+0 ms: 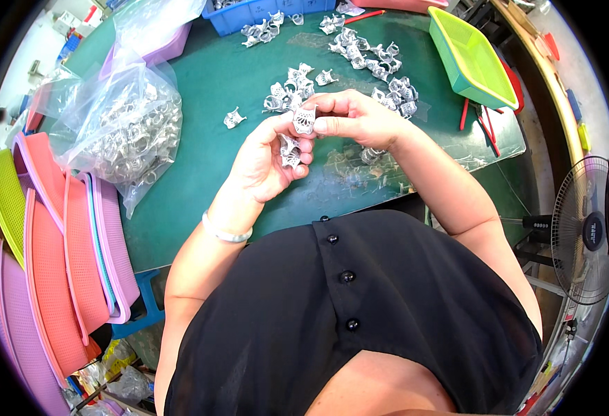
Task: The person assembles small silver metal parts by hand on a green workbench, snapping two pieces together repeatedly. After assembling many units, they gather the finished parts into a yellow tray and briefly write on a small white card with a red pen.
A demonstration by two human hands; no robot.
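Note:
Between the fingertips of both hands is a small silver openwork metal piece (304, 120), curved and pierced with a fan-like pattern. My right hand (362, 119) pinches its right side with thumb and forefinger. At its left side, the thumb and forefinger of my left hand (257, 161) also close on it. More of the same kind, a second openwork piece (289, 150), sits in the curled lower fingers of the left hand. Just beyond the hands lies a loose heap of matching pieces (294, 84), and one single piece (234, 118) rests to the left.
A clear plastic bag (135, 132) full of similar pieces stands left on the green table (204, 76). Stacked coloured baskets (48, 256) crowd the left edge. Far off are a blue bin (270, 15) and a green-yellow tray (472, 59). Red sticks (489, 132) lie right, near a fan (585, 229).

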